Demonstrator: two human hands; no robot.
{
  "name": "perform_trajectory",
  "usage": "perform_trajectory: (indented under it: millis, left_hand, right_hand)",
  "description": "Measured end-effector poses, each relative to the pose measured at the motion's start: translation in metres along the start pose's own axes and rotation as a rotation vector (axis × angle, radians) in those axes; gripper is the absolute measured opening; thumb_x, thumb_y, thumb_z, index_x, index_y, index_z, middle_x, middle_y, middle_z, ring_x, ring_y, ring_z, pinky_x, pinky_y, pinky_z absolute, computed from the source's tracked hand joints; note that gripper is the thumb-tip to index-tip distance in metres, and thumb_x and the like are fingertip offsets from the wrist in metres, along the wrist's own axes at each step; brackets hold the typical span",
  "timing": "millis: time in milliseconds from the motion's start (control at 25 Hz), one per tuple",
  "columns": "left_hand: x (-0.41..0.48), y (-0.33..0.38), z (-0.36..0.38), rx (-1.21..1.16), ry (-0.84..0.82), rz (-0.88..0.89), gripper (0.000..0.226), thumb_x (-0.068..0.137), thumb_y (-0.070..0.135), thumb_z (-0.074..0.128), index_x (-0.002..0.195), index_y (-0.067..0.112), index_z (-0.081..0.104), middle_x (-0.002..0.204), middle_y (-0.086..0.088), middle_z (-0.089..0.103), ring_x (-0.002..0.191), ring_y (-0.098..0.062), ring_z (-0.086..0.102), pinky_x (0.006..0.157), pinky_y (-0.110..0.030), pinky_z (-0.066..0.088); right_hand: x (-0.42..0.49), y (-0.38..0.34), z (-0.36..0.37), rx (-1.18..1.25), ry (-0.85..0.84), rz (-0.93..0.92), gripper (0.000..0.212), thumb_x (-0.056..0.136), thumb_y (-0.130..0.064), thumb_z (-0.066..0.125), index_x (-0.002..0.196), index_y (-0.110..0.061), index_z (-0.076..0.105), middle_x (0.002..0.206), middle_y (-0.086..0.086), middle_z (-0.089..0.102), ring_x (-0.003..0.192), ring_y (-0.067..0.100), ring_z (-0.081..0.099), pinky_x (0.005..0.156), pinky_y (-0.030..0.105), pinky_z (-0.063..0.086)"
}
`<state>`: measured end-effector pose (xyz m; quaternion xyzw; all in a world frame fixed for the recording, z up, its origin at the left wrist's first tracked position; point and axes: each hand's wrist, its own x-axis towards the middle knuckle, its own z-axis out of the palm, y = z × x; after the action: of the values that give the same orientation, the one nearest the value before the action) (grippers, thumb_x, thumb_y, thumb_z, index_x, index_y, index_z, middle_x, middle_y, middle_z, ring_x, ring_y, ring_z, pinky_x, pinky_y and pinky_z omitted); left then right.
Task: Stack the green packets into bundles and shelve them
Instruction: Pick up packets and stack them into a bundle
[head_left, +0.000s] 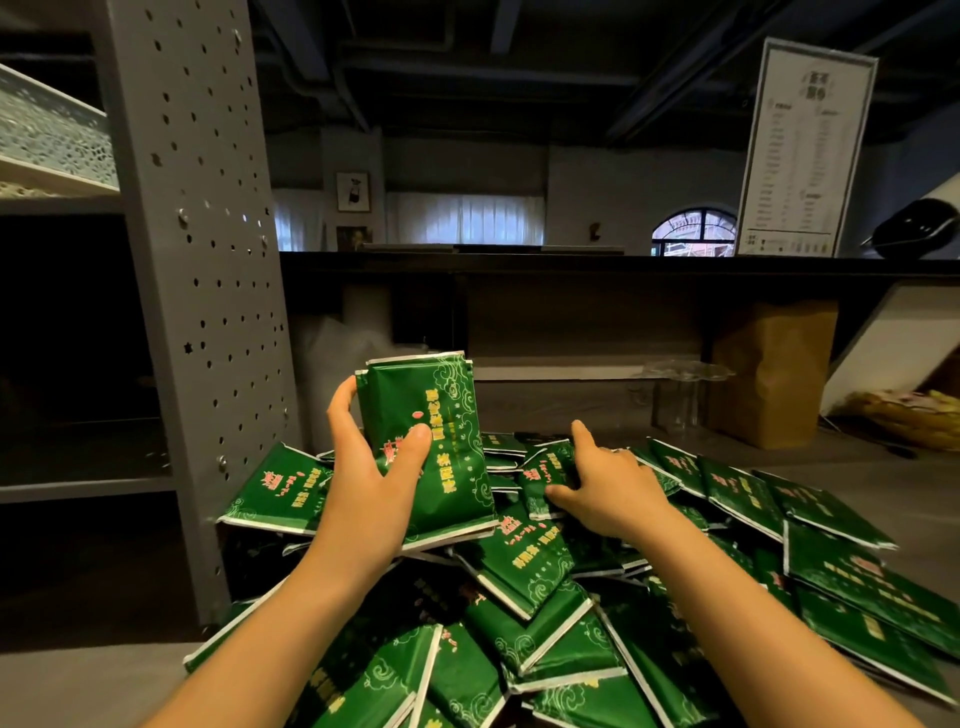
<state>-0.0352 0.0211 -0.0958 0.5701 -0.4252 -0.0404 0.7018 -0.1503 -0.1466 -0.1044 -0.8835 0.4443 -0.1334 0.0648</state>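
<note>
Early, I judge: my left hand (374, 483) grips a thin bundle (447, 400) upright, right hand (613, 483) just beside curls round a loose packet (543, 475), heap (524, 629) beneath both, shelf (83, 486) further left shows none.

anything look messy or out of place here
Yes: the green packets lie in a loose heap, tilted and overlapping every way. Only the bundle in the left hand is squared up. At the right a white board leans askew.
</note>
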Motion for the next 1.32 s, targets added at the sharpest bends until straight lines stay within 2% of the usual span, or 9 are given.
perform_trajectory:
  millis: [240, 400, 560, 760, 840, 960, 1120, 1200, 1320]
  left_hand:
    - [0.003, -0.002, -0.002, -0.025, 0.045, 0.039, 0.051, 0.094, 0.016, 0.050, 0.131, 0.036, 0.020, 0.123, 0.005, 0.049, 0.108, -0.010, 0.054, 0.096, -0.033, 0.044]
    - [0.004, -0.004, -0.003, -0.053, 0.031, -0.015, 0.057, 0.095, 0.019, 0.049, 0.141, 0.032, 0.019, 0.126, 0.004, 0.050, 0.111, -0.014, 0.055, 0.087, -0.029, 0.047]
    - [0.007, -0.005, -0.004, -0.076, 0.051, -0.063, 0.051, 0.095, 0.020, 0.049, 0.140, 0.030, 0.027, 0.115, 0.007, 0.056, 0.102, -0.009, 0.058, 0.072, -0.021, 0.047]
    - [0.009, -0.005, -0.005, -0.166, 0.049, -0.148, 0.028, 0.096, 0.015, 0.047, 0.120, 0.028, 0.048, 0.105, 0.006, 0.063, 0.097, -0.011, 0.062, 0.074, -0.025, 0.049]
    - [0.010, -0.005, -0.006, -0.191, 0.052, -0.174, 0.026, 0.095, 0.014, 0.048, 0.118, 0.027, 0.052, 0.105, 0.003, 0.066, 0.097, -0.014, 0.063, 0.079, -0.030, 0.051]
    - [0.011, -0.003, -0.008, -0.214, 0.065, -0.188, 0.023, 0.095, 0.014, 0.047, 0.111, 0.030, 0.053, 0.101, 0.006, 0.066, 0.089, -0.008, 0.064, 0.065, -0.021, 0.050]
    - [0.010, -0.005, -0.006, -0.202, 0.065, -0.161, 0.030, 0.097, 0.012, 0.041, 0.124, 0.025, 0.046, 0.101, 0.003, 0.065, 0.082, -0.003, 0.065, 0.056, -0.016, 0.051]
    - [0.007, -0.007, -0.004, -0.224, 0.046, -0.159, 0.039, 0.100, 0.019, 0.033, 0.139, 0.025, 0.034, 0.114, -0.002, 0.063, 0.088, -0.004, 0.065, 0.071, -0.022, 0.055]
    - [0.002, -0.006, 0.001, -0.243, 0.023, -0.156, 0.049, 0.101, 0.038, 0.026, 0.148, 0.036, 0.013, 0.134, 0.010, 0.048, 0.113, -0.002, 0.051, 0.096, -0.023, 0.037]
  right_hand:
    - [-0.007, -0.001, -0.015, 0.316, 0.066, -0.044, 0.102, 0.085, -0.008, 0.063, 0.149, -0.032, -0.013, 0.145, 0.015, 0.024, 0.092, 0.029, 0.059, 0.077, 0.041, 0.054]
    - [-0.003, 0.004, -0.021, 0.397, 0.166, 0.016, 0.089, 0.086, -0.007, 0.062, 0.152, -0.020, 0.003, 0.138, 0.014, 0.040, 0.111, 0.031, 0.053, 0.086, 0.039, 0.049]
    - [-0.006, 0.006, -0.031, 0.658, 0.432, -0.069, 0.060, 0.085, -0.002, 0.057, 0.140, -0.018, 0.038, 0.111, 0.003, 0.057, 0.095, 0.018, 0.056, 0.082, 0.033, 0.048]
    - [-0.024, -0.018, -0.036, 1.129, 0.393, -0.328, 0.058, 0.085, 0.006, 0.058, 0.135, -0.019, 0.045, 0.102, -0.020, 0.058, 0.082, -0.014, 0.060, 0.069, 0.006, 0.048]
    - [-0.032, -0.029, -0.034, 1.170, 0.370, -0.414, 0.056, 0.084, 0.006, 0.060, 0.132, -0.020, 0.049, 0.105, -0.021, 0.060, 0.087, -0.014, 0.060, 0.074, 0.007, 0.048]
    - [-0.044, -0.049, -0.022, 1.157, 0.352, -0.476, 0.055, 0.082, 0.004, 0.062, 0.131, -0.021, 0.051, 0.107, -0.020, 0.062, 0.095, -0.008, 0.061, 0.080, 0.010, 0.049]
    - [-0.054, -0.066, -0.002, 1.062, 0.385, -0.516, 0.058, 0.083, -0.002, 0.063, 0.135, -0.023, 0.046, 0.115, -0.019, 0.060, 0.103, -0.008, 0.057, 0.091, 0.016, 0.048]
    - [-0.056, -0.071, 0.006, 1.041, 0.367, -0.529, 0.059, 0.086, -0.004, 0.061, 0.139, -0.021, 0.041, 0.123, -0.014, 0.057, 0.109, -0.010, 0.052, 0.095, 0.015, 0.044]
    - [-0.060, -0.077, 0.015, 1.036, 0.299, -0.557, 0.060, 0.091, -0.006, 0.056, 0.143, -0.024, 0.033, 0.125, -0.024, 0.051, 0.113, -0.016, 0.046, 0.096, 0.008, 0.038]
